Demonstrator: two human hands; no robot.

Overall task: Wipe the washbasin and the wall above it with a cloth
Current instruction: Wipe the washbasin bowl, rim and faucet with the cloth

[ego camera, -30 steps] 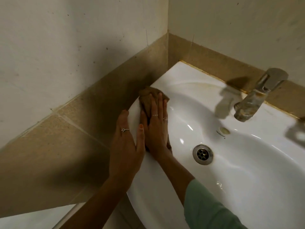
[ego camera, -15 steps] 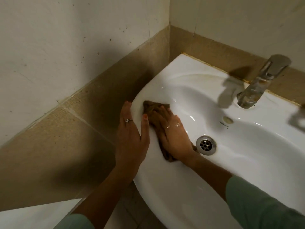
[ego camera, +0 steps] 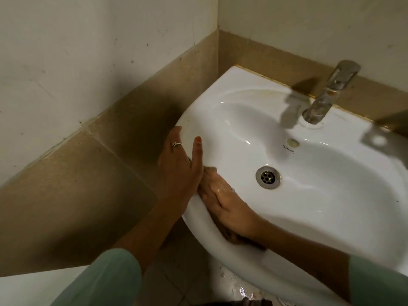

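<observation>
A white washbasin [ego camera: 313, 195] is fixed in a corner against a cream wall [ego camera: 309, 25] with a tan tiled band. My right hand [ego camera: 223, 202] lies flat on a brown cloth [ego camera: 231, 236] and presses it onto the basin's front left rim; most of the cloth is hidden under the hand. My left hand [ego camera: 178, 164] rests on the basin's left outer edge, fingers around the rim and thumb on top, a ring on one finger. It touches the right hand's fingertips.
A chrome tap [ego camera: 326, 96] stands at the basin's back edge, with the metal drain [ego camera: 268, 177] and an overflow hole [ego camera: 293, 142] in the bowl. The left wall [ego camera: 66, 51] is close beside the basin. Wet floor tiles [ego camera: 234, 286] show below.
My right hand has slid the cloth from the back left of the rim toward me, down to the front left rim. My left hand stayed on the left edge. The view shifted slightly.
</observation>
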